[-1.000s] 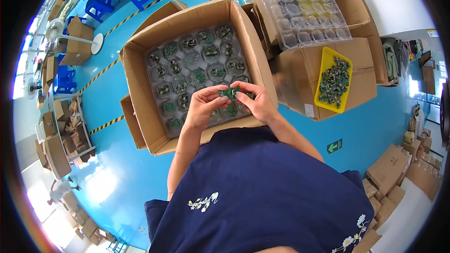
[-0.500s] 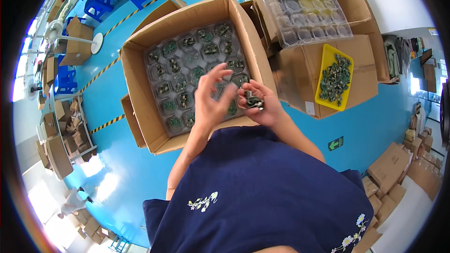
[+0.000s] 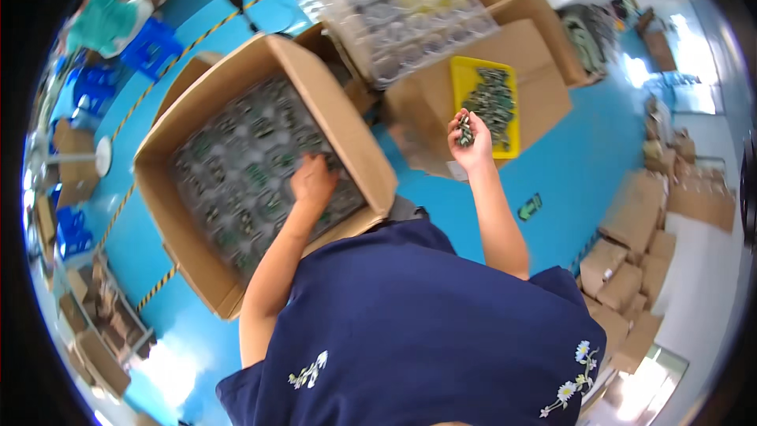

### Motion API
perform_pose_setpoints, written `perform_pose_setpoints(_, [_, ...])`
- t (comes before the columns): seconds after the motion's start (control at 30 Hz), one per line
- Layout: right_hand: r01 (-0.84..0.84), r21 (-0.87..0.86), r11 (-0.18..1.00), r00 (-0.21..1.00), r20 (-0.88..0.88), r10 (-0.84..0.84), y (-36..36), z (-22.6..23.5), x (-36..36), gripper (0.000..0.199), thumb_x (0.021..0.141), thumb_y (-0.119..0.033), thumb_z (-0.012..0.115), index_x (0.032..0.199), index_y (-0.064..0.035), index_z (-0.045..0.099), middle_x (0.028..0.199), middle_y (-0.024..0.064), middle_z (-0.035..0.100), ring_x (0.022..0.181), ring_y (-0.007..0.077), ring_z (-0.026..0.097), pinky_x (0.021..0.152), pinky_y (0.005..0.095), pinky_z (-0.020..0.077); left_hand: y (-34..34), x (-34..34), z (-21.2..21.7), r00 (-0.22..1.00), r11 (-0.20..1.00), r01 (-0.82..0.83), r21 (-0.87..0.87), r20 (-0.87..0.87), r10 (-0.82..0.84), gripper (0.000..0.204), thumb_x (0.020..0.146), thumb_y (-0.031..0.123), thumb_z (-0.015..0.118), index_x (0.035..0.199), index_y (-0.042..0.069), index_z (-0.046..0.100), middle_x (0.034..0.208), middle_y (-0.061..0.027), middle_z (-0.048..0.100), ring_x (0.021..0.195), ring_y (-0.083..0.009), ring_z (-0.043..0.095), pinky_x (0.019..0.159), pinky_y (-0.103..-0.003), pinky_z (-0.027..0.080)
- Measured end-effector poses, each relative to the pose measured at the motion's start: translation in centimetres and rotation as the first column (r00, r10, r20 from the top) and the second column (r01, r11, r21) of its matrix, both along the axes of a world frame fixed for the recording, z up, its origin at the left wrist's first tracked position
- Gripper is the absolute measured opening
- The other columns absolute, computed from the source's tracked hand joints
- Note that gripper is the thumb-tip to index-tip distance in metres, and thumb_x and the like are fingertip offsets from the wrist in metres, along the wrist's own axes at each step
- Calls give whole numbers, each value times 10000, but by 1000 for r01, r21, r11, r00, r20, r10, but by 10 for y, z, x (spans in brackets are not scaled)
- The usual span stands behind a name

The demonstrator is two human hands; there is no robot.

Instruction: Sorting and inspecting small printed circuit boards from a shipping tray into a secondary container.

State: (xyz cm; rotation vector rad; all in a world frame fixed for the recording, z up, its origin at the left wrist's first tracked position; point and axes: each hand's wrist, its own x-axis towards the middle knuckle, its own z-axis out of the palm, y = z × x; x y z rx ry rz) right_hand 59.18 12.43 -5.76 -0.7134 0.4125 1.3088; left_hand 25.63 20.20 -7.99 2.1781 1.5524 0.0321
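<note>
Boards [image 3: 466, 132] bunched in my right hand [image 3: 473, 147], fingers curled round them, by the left rim of the yellow tray [image 3: 463, 77]. Loose pile [image 3: 494, 102] in there; tray's on a carton [image 3: 542, 59]. Left hand [image 3: 314, 181] in the open box [image 3: 335, 106], blurred, can't tell if pinching.

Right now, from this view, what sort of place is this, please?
Probably a factory workshop: a large cardboard box holds rows of small green electronic parts, a yellow tray is heaped with more, and black-and-yellow tape marks the blue floor.
</note>
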Motion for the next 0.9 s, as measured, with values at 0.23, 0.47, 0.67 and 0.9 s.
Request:
perform_pose_setpoints(0.23, [236,-340,911,933,342,-114,-11,-27,116,572,936,-415,338,1419,-109,312,1485,163,271,1361,436,212,1053,688,81,-1,2,5,999,1000,18,-20,29,-18,307,727,158,628,994,44,527,908,-181,612,803,-378,620,697,-478,510])
perform_pose_setpoints(0.47, [228,-293,928,668,740,70,31,8,-30,362,904,-155,529,1260,-87,523,1294,38,504,1179,164,470,883,330,424,-6,-43,18,501,854,-10,-520,737,454,324,846,62,607,1162,30,546,1084,-127,639,940,-195,640,767,-282,500])
perform_pose_setpoints(0.67, [-623,-332,708,-283,940,192,28,99,-201,323,868,-116,646,1151,17,563,874,68,650,707,96,608,636,256,502,-31,-42,106,677,989,-137,-48,724,129,475,771,29,683,1216,29,516,1172,-112,626,1120,-233,588,921,-326,467])
perform_pose_setpoints(0.9, [-855,-295,427,-48,864,502,42,77,-220,122,879,-42,571,993,-3,556,799,54,633,720,110,630,618,258,495,-43,-67,83,384,916,-285,-284,841,380,424,770,-21,685,1172,12,555,1053,-84,624,962,-164,615,836,-282,513])
